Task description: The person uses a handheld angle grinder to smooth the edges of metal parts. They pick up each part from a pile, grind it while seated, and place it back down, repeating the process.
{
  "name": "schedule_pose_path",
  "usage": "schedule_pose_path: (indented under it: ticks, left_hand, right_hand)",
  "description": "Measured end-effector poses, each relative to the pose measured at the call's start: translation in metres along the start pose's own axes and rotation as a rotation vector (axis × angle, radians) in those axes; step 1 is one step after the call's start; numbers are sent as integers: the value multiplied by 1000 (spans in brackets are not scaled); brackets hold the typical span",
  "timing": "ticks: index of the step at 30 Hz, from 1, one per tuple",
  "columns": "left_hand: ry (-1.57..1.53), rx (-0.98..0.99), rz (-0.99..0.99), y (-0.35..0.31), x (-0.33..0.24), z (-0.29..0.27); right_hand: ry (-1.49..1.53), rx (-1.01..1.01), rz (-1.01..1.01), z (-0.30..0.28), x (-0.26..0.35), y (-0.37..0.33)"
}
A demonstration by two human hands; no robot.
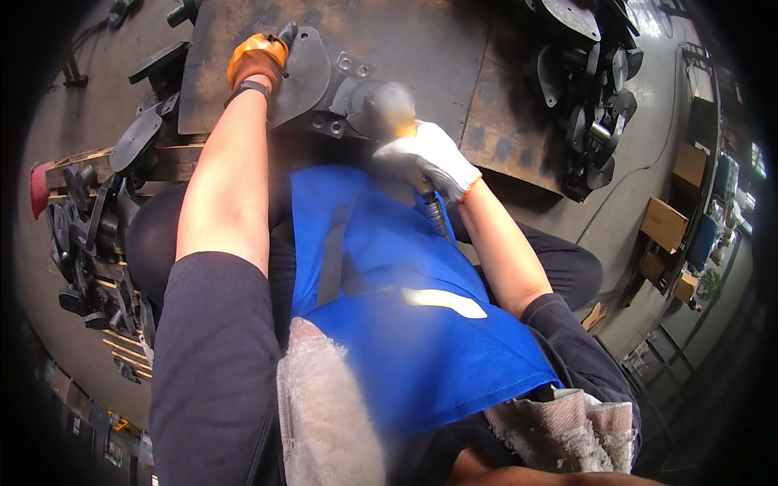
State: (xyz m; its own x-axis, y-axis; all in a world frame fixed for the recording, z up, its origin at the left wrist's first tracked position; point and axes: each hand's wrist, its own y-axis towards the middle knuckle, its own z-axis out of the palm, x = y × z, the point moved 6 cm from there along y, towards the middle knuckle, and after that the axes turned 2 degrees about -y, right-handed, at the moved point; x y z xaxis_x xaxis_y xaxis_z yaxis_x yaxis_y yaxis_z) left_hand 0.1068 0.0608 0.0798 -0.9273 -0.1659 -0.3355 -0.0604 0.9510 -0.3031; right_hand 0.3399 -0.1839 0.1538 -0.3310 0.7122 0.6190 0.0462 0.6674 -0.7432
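Observation:
My left hand (258, 60), in an orange glove with dark fingertips, grips the left end of a dark steel part (305, 74). The part has a flat rounded plate, a round middle and small drilled plates, and lies on a dark metal tabletop (389, 40). My right hand (433, 158), in a white knit glove, is wrapped round an air grinder (397, 109) with a yellowish neck. A dark hose (438, 217) hangs from its lower end. The grinder's round head is blurred and sits at the part's right end; I cannot tell whether they touch.
Similar dark steel parts (579, 105) are piled along the table's right side. More parts (89, 235) lie on wooden pallets (121, 162) at the left. Cardboard boxes (664, 223) stand on the far right. A blue apron (397, 243) covers my lap below the table's near edge.

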Motion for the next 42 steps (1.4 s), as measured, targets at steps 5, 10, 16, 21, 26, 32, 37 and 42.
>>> schedule_pose_path:
  ticks: [5, 10, 16, 21, 26, 32, 37, 42]
  left_hand:
    - [15, 5, -2, 4, 0, 3]
    - [17, -5, 30, 4, 3, 7]
    - [1, -79, 32, 0, -1, 1]
    - [44, 12, 21, 8, 4, 8]
    - [38, -12, 28, 7, 5, 9]
    - [44, -26, 56, 7, 5, 8]
    - [60, -17, 41, 7, 4, 9]
    - [18, -55, 31, -3, 1, 2]
  right_hand:
    - [138, 62, 39, 3, 13, 10]
    - [80, 29, -13, 4, 20, 15]
    - [167, 32, 34, 0, 2, 16]
    - [239, 48, 26, 0, -6, 13]
    - [148, 49, 70, 1, -11, 13]
    - [161, 73, 84, 6, -12, 7]
    - [80, 36, -74, 10, -16, 9]
    - [-162, 76, -60, 18, 3, 12]
